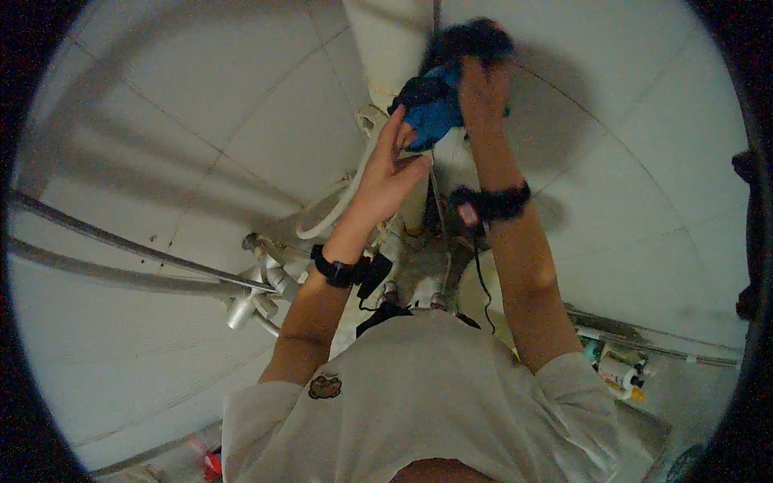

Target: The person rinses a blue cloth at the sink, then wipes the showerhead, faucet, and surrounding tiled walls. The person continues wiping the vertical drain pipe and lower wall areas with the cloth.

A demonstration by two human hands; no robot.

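Note:
A blurred blue and black bundle (436, 115), seemingly cloth, is held up against the tiled wall beside a pale column. My right hand (485, 90) grips its upper right part, where a dark mass (480, 39) rises above the fingers. At the bundle's lower left edge is my left hand (389, 175). Its fingertips meet the blue surface, while the thumb stands apart; whether these fingers grip is unclear. Each wrist wears a black strap; a small black box (375, 271) with a cord sits by the left one.
The pale column (392, 54) runs down between white tiled walls (610, 175). A pale hose (338, 211) curves below my left hand. Grey metal bars (139, 247) reach a silvery fitting (241, 308) at left. Bottles (619, 371) stand on the lower right.

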